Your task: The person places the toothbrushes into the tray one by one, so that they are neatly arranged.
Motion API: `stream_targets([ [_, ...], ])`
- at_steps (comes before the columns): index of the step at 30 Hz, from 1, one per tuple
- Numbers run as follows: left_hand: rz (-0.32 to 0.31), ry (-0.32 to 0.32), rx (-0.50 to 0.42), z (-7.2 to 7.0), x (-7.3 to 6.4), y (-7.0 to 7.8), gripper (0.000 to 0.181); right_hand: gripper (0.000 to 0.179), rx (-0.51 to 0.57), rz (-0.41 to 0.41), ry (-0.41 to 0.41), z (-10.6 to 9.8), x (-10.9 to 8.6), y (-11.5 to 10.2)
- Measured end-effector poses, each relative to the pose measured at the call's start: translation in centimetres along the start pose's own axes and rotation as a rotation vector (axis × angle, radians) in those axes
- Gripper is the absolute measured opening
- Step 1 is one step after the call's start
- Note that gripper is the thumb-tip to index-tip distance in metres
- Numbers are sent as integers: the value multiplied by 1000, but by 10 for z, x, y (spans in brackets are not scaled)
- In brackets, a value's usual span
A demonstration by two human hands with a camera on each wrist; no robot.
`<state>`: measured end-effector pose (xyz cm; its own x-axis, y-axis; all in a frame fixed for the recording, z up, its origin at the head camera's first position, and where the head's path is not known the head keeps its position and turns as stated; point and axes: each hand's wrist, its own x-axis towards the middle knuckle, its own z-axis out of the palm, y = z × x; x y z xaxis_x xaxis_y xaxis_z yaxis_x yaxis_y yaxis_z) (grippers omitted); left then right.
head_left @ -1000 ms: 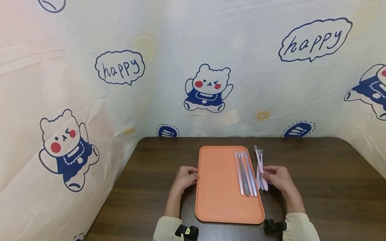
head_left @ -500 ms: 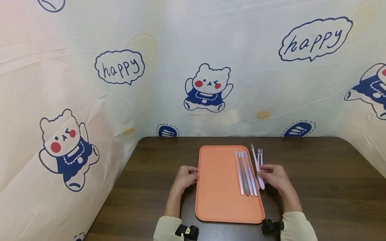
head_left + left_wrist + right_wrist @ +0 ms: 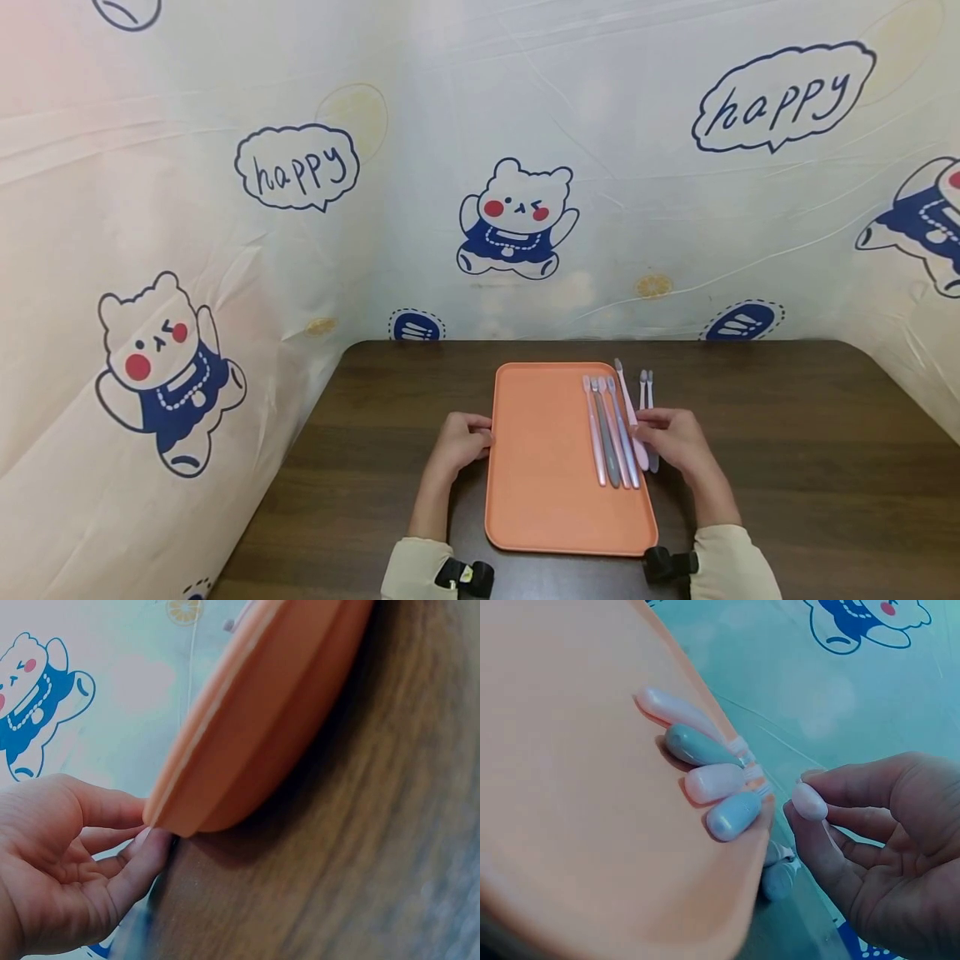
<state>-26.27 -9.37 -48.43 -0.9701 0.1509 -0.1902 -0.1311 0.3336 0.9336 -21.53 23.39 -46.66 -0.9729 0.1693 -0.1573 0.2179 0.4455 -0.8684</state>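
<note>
My right hand (image 3: 678,440) pinches a pink toothbrush (image 3: 642,457) between thumb and fingers, held over the tray's right rim with its bristle head pointing away. In the right wrist view the pink handle end (image 3: 808,802) shows between the fingertips. My left hand (image 3: 459,442) grips the left rim of the orange tray (image 3: 540,517), with thumb and forefinger at its edge in the left wrist view. Several toothbrushes lie side by side at the tray's right: a pink one (image 3: 596,442), a grey one (image 3: 608,450), another pink one and a blue one (image 3: 629,454).
Two more toothbrushes (image 3: 650,383) lie on the table just right of the tray, partly hidden behind my right hand. The dark wooden table (image 3: 825,467) meets a printed cloth (image 3: 645,208) at its back. Black straps (image 3: 670,564) circle both wrists.
My right hand has lifted the pink toothbrush off the other two and carried it left to the tray's rim. My left hand has stayed at the tray's left edge.
</note>
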Motion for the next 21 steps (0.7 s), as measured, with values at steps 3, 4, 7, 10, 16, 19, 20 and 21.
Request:
stream_targets([
  [3,-7,2,3,0,0,1,29,36,-8,3,4,1,0,-1],
  [4,-9,4,4,0,0,1,29,36,-12,6,5,1,0,-2],
  [7,-7,6,7,0,0,1,29,36,-23,9,8,2,0,-3],
  [10,-3,9,8,0,0,0,29,36,-20,11,8,4,0,-3],
  [16,-1,9,6,0,0,-1,29,36,-22,10,12,8,0,-4],
  [19,-1,6,4,0,1,-1,29,36,-28,12,11,10,-1,-6],
  [20,0,5,3,0,0,-1,29,36,-28,11,13,11,-1,-6],
  [21,0,5,3,0,0,-1,29,37,-30,7,14,12,-1,-7],
])
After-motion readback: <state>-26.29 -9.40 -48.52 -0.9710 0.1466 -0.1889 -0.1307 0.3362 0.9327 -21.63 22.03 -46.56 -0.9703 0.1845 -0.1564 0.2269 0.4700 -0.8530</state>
